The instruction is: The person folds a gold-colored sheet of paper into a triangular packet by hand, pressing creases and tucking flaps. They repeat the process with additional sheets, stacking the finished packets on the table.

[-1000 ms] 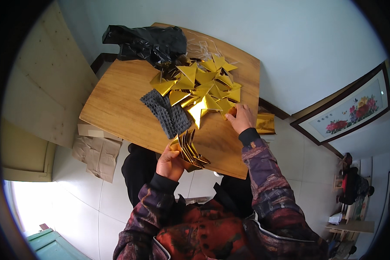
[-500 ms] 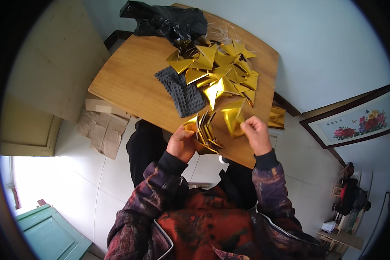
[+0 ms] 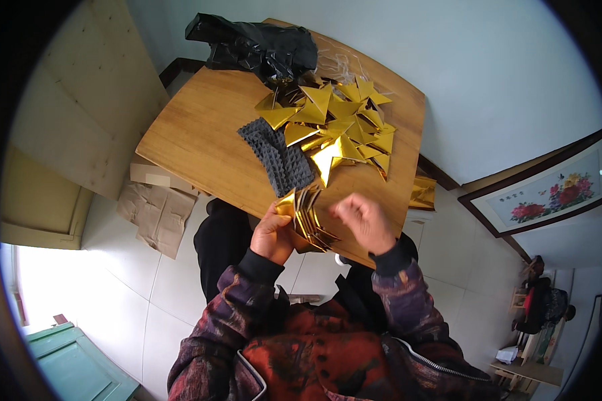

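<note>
My left hand (image 3: 272, 234) grips a stack of folded gold foil pieces (image 3: 306, 217) by its left side, at the near edge of the table. The layers fan out in a zigzag. Just right of the stack, my right hand (image 3: 364, 222) hovers with curled fingers, slightly blurred, and no foil shows in it. Beyond both hands lies a loose heap of folded gold foil pieces (image 3: 341, 127), pointed and star-like in outline. A dark grey textured cloth (image 3: 277, 157) lies left of the heap, just beyond the held stack.
The wooden table (image 3: 187, 127) carries a crumpled black plastic bag (image 3: 261, 50) at its far end, with clear plastic strands (image 3: 341, 65) beside it. Flattened brown cardboard (image 3: 157, 214) lies on the floor at left. A framed flower picture (image 3: 548, 187) leans by the right wall.
The single gold piece that my right hand held is no longer seen apart. My right hand has moved left toward the stack. The view has shifted slightly; my left hand keeps its grip.
</note>
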`<state>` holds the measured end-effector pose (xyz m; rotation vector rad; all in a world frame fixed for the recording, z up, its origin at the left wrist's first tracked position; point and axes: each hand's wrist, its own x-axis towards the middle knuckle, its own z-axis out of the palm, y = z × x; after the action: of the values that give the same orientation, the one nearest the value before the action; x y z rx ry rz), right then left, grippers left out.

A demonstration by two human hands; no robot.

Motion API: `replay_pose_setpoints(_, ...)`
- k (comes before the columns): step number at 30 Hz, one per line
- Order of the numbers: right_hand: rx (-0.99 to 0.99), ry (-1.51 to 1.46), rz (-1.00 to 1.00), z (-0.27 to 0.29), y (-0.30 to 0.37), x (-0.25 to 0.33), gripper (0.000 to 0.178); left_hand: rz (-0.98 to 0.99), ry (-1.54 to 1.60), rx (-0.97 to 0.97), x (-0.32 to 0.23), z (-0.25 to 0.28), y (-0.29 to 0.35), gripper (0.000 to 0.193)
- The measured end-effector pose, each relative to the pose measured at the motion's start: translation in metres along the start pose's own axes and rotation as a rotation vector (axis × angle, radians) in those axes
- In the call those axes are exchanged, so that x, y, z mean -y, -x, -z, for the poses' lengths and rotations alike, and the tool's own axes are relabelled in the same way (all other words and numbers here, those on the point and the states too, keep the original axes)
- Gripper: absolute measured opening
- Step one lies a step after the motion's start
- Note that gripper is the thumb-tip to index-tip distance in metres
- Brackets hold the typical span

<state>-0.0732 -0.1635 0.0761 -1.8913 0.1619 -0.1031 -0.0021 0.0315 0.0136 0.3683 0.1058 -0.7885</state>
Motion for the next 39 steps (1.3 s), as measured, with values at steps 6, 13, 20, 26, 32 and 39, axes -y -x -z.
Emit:
replay_pose_setpoints(6, -0.271, 0.57, -0.134, -0.007, -0.08, -0.04, 0.029, -0.018, 0.065, -0.003, -0.006, 0.003, 0.0, 0.048)
replay_pose_setpoints(13, -0.329, 0.25, -0.185, -0.019, -0.08, -0.046, 0.023, -0.003, 0.053, -0.005, -0.005, 0.009, 0.0, 0.049)
replay_pose_setpoints(20, 0.318, 0.112, -0.33, 0.017, -0.023, 0.012, 0.02, -0.06, 0.076, 0.018, -0.002, 0.008, 0.0, 0.055)
replay_pose_setpoints(26, 0.683, 0.411, -0.126, 0.016, -0.016, 0.036, 0.02, 0.023, 0.044, 0.071, 0.006, 0.003, 0.003, 0.055)
replay_pose_setpoints(32, 0.837, 0.367, -0.162, 0.008, -0.031, 0.032, 0.02, 0.051, -0.007, 0.067, 0.008, -0.005, 0.009, 0.053)
replay_pose_setpoints(39, 0.201, 0.08, -0.146, 0.016, -0.1, 0.021, 0.026, -0.039, 0.061, 0.031, -0.018, 0.013, 0.006, 0.053)
